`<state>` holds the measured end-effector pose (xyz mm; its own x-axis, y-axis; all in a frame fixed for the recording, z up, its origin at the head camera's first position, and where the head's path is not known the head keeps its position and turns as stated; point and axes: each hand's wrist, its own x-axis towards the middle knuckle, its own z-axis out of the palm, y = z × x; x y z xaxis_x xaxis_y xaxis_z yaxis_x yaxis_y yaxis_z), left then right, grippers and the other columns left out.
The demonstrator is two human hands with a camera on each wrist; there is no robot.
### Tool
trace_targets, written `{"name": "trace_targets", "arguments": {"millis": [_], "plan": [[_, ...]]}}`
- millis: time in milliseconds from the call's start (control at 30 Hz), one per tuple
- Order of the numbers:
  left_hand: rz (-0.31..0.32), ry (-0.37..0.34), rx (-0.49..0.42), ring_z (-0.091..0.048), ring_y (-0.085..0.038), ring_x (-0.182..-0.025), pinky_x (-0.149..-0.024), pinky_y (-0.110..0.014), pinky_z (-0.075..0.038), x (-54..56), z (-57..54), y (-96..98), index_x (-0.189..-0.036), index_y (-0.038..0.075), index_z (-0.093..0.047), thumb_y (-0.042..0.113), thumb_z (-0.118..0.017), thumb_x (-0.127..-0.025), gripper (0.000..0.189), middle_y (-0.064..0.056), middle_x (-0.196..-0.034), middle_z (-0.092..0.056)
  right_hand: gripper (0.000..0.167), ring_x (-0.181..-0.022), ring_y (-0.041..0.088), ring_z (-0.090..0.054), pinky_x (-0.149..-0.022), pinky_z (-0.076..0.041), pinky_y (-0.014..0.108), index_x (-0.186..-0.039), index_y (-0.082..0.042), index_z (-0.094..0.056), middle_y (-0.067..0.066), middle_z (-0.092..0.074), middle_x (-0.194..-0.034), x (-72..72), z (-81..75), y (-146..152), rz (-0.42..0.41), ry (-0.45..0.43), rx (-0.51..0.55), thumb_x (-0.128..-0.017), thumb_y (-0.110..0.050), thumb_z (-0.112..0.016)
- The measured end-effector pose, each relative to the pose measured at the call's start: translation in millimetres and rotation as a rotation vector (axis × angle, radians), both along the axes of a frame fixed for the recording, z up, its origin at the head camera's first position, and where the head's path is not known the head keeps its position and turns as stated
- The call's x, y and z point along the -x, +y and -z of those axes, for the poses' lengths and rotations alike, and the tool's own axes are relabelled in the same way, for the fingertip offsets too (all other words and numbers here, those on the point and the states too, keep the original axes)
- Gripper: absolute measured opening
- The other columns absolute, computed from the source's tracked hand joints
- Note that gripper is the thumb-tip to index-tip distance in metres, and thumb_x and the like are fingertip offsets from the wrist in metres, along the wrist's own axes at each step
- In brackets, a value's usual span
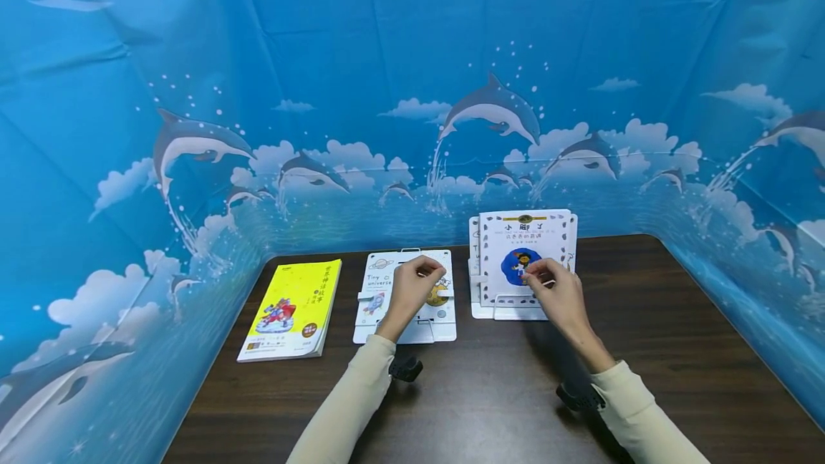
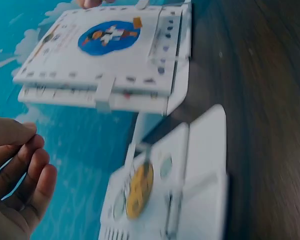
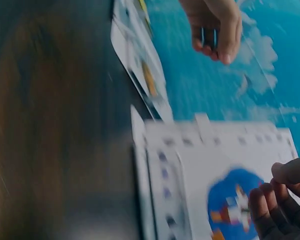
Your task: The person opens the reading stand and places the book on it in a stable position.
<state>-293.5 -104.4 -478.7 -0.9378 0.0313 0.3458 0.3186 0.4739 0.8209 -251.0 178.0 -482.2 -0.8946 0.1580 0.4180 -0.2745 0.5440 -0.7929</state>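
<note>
White rectangular picture book (image 1: pixel 520 242) propped on white printed stand (image 1: pixel 482 312), placing looks done! Right hand (image 1: pixel 562 296) near it, left hand (image 1: pixel 407 293) near second white stand (image 1: pixel 379 281); fingers loosely curled, empty. Next likely calls for grasping yellow paperback (image 1: pixel 293 306).

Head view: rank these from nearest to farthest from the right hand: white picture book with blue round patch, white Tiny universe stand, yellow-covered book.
1. White picture book with blue round patch: at the right hand, partly behind it.
2. White Tiny universe stand: left of that book.
3. Yellow-covered book: leftmost of the three.
</note>
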Motion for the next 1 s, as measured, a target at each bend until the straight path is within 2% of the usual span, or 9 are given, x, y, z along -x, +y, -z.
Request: {"name": "trace_targets", "arguments": {"millis": [167,333,533,733,1000], "plan": [[-0.045,-0.01,0.004,-0.068,-0.012,-0.079,-0.073,-0.027,-0.055,-8.8,10.5,-29.9,-0.093,0.011,-0.08,0.016,-0.081,-0.095,0.006,-0.004,-0.087,-0.078,0.005,-0.078,0.015,-0.064,-0.066,-0.051,0.02,-0.097,-0.003,-0.073,0.009,-0.073,-0.087,-8.7,9.5,-30,-0.127,-0.068,-0.004,-0.096,-0.005,-0.078],[-0.11,-0.033,0.002,-0.068,-0.013,-0.079,-0.071,-0.023,-0.052,-19.2,21.2,-57.3,-0.091,0.009,-0.08,0.014,-0.081,-0.095,0.006,-0.005,-0.086,-0.078,0.006,-0.075,0.011,-0.065,-0.069,-0.053,0.023,-0.092,-0.006,-0.074,0.003,-0.072,-0.084,-13.6,20.6,-55,-0.232,-0.081,-0.055,-0.093,-0.003,-0.079],[-0.17,-0.107,0.068,-0.067,-0.014,-0.082,-0.076,-0.024,-0.053,-29.8,33.3,-90.8,-0.096,0.009,-0.081,0.014,-0.08,-0.096,0.005,-0.004,-0.089,-0.078,0.011,-0.073,0.008,-0.063,-0.068,-0.053,0.023,-0.089,-0.012,-0.074,-0.003,-0.071,-0.081,-15.0,33.2,-87,-0.322,-0.121,-0.119,-0.092,-0.003,-0.078],[-0.175,-0.206,0.152,-0.063,-0.016,-0.084,-0.078,-0.024,-0.051,-41.6,42.6,-115.8,-0.102,0.009,-0.081,0.018,-0.079,-0.097,0.01,-0.003,-0.092,-0.077,0.008,-0.068,0.004,-0.057,-0.064,-0.049,0.022,-0.093,-0.015,-0.073,-0.006,-0.068,-0.081,-12.0,42.2,-113,-0.391,-0.205,-0.202,-0.096,-0.009,-0.078],[-0.119,-0.269,0.264,-0.058,-0.014,-0.081,-0.074,-0.024,-0.048,-53.4,50.0,-130.5,-0.103,0.009,-0.079,0.015,-0.08,-0.095,0.01,-0.002,-0.091,-0.07,0.006,-0.076,0.005,-0.06,-0.07,-0.051,0.023,-0.096,-0.008,-0.074,-0.002,-0.07,-0.086,-6.2,47.7,-129,-0.47,-0.176,-0.285,-0.093,-0.01,-0.08]]}}
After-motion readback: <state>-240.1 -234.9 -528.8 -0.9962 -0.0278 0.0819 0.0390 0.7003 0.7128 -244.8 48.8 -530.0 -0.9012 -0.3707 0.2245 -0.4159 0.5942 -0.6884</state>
